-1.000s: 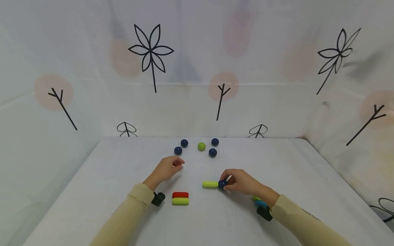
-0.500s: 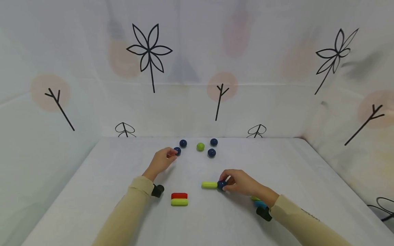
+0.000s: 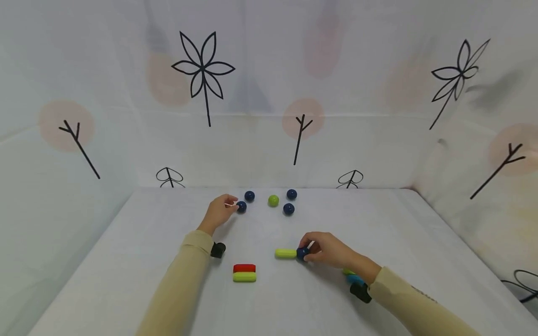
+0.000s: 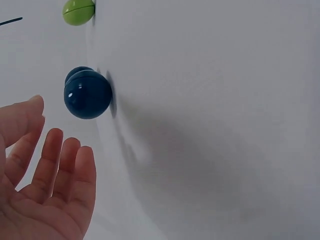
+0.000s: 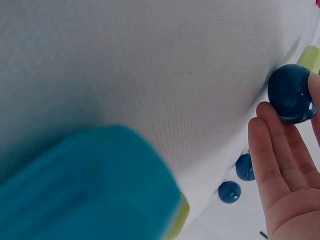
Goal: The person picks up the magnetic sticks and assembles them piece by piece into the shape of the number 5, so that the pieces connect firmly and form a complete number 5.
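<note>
My right hand (image 3: 329, 249) pinches a dark blue ball (image 3: 302, 253) between thumb and fingers. A yellow-green rod (image 3: 285, 253) lies end-on against that ball, pointing left. In the right wrist view the thumb and fingers hold the blue ball (image 5: 291, 93), with the rod (image 5: 310, 57) behind it. My left hand (image 3: 218, 211) hovers at the left of another blue ball (image 3: 241, 207) at the back of the table. The left wrist view shows its fingers spread and slightly bent, a gap short of this ball (image 4: 87, 95).
Behind stand more blue balls (image 3: 250, 196) and a green ball (image 3: 273, 200). A red rod (image 3: 244, 268) and a yellow-green rod (image 3: 244, 277) lie side by side in front. Under the right wrist lies a blue rod (image 3: 355, 280), partly hidden, beside a green one (image 3: 348, 271).
My left hand has moved forward and slightly left, from in front of the back left blue balls to beside the nearer one. The right hand keeps its hold on the blue ball, unmoved.
</note>
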### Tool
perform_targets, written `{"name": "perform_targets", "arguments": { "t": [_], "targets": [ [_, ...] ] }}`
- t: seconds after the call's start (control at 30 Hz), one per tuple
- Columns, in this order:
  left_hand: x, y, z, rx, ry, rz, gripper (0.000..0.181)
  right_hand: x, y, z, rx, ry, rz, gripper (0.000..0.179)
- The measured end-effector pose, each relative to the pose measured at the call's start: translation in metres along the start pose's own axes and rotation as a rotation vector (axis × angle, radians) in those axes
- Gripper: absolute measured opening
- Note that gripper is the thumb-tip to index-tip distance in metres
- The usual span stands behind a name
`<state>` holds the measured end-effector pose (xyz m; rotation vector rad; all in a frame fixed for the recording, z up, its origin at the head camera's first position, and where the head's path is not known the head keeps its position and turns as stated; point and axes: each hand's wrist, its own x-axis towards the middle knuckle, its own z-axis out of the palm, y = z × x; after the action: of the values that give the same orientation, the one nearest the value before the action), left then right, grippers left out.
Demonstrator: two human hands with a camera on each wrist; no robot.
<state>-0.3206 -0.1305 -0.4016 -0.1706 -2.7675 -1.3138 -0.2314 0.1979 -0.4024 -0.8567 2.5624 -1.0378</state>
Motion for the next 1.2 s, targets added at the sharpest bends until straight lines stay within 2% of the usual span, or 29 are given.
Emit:
{"name": "perform_targets", "arguments": {
  "t": [0.1,0.23,0.43,0.67,0.83,1.0,1.2],
  "targets": [
    [0.007,0.002,0.0,0.013,0.002,0.002,0.025,-0.001,0.0,-0.001,-0.005,0.003,-0.004,0.021],
    [0.016,0.003,0.006,0.005,-0.039,-0.025,0.029,-0.002,-0.001,-0.002,-0.002,0.005,0.008,0.022],
    [0.02,0.0,0.017,0.037,-0.071,-0.043,0.029,-0.003,-0.002,-0.001,0.008,0.001,0.011,0.023],
    [0.017,-0.001,0.024,0.053,-0.061,-0.024,0.028,-0.002,-0.003,0.001,0.015,-0.003,0.011,0.023],
    [0.014,-0.001,0.023,0.043,-0.06,-0.037,0.027,-0.001,-0.004,0.002,0.013,-0.007,0.011,0.023],
    [0.006,-0.002,0.019,0.015,-0.093,-0.079,0.03,0.0,-0.005,0.002,0.012,-0.01,0.011,0.023],
    [-0.005,0.004,0.015,-0.022,-0.142,-0.092,0.033,0.0,-0.005,0.002,0.001,-0.007,0.021,0.023]
  ]
}}
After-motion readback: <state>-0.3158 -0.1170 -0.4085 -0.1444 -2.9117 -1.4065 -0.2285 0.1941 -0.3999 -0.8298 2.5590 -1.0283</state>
